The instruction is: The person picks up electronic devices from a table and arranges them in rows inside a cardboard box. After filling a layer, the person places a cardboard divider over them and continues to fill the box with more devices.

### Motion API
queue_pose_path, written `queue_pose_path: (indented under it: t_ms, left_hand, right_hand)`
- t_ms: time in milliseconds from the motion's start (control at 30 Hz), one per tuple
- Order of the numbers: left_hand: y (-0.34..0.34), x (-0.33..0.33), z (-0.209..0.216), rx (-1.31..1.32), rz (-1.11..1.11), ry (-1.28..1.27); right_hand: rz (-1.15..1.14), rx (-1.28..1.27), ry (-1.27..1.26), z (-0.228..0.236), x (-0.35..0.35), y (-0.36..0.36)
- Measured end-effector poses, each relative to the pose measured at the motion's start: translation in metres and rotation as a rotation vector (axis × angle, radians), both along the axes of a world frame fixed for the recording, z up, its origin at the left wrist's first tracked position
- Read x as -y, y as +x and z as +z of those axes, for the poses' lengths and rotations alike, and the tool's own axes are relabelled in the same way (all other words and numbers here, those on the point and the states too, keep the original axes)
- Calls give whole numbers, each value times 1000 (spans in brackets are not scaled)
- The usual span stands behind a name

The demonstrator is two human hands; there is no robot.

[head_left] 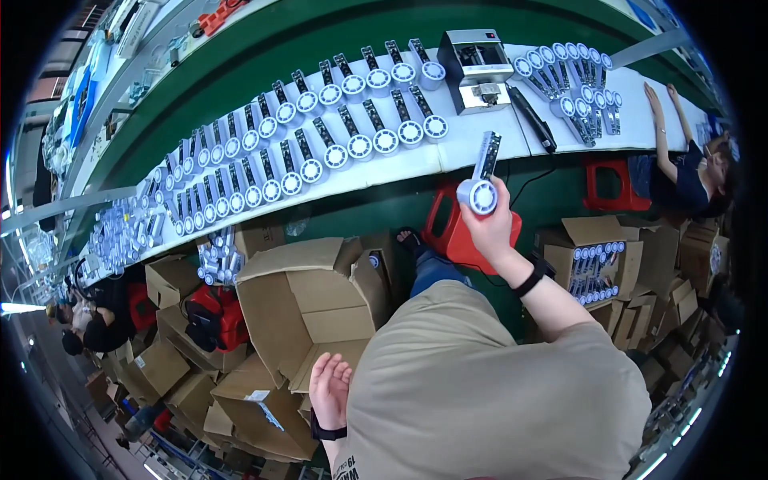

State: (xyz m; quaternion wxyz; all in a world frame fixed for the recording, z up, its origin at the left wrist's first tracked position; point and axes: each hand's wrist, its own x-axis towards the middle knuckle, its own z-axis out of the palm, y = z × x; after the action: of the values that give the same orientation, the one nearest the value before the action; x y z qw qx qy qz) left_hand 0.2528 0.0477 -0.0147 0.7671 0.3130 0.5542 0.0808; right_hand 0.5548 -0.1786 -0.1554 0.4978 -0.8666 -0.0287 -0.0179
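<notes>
My right hand (491, 226) grips a white handheld fan (478, 197) by its round slotted head, just off the table's near edge. The fan's handle points away from me, its dark inner strip exposed. My left hand (330, 390) hangs low beside my body, near an open cardboard box (308, 276). It is empty, palm up, with its fingers loosely bent. Ahead, similar fans (360, 146) lie in two long rows on the white table (384, 171). Right of the rows stands a grey and black bench machine (478, 70), and a black stick-shaped tool (534, 120) lies beside it.
More fans (588, 100) are grouped at the table's right, near a co-worker's arms (660, 128). Red stools (456, 236) stand under the table edge. A carton of fans (596, 268) sits at my right. Several cardboard boxes (260, 400) and a red-black bag (216, 318) crowd the left.
</notes>
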Motion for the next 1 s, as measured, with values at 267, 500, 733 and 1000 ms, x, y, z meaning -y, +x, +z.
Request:
queue_pose_path:
  t_ms: [267,500,733,1000]
  left_hand:
    - [84,0,35,415,-399,465]
    - [61,-15,70,577,-23,335]
    - [36,-14,73,547,28,373]
    - [39,-5,73,522,27,440]
  right_hand:
    - [917,305,395,119,-106,-66]
    - [1267,446,447,159,-150,-103]
    - [1319,492,493,170,-158,-120]
    - [1310,507,510,172,-144,-121]
